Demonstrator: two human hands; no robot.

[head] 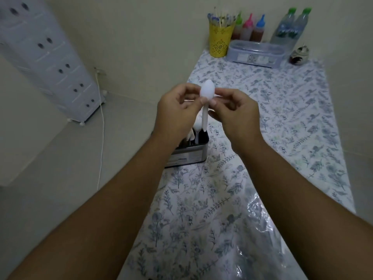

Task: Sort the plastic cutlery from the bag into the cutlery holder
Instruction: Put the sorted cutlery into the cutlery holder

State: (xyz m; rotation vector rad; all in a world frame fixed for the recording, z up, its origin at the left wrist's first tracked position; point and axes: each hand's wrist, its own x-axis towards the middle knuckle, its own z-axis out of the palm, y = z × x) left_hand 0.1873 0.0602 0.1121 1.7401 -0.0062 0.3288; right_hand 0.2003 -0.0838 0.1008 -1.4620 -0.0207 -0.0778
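A white plastic spoon (206, 93) hangs upright, bowl up, above the metal cutlery holder (188, 153). My left hand (177, 114) and my right hand (235, 112) both pinch it just below the bowl. Its handle tip points down over the holder's right compartment. The holder stands at the table's left edge and holds several white plastic pieces; my left wrist hides part of it. A clear plastic bag (260, 237) lies crumpled on the floral tablecloth near me at the lower right.
At the far end of the table (292, 110) stand a yellow cup of sticks (220, 40), three sauce bottles (248, 27), a clear lidded box (255, 53), two water bottles (290, 27) and a small dark object. A white drawer tower (48, 57) stands on the floor at left.
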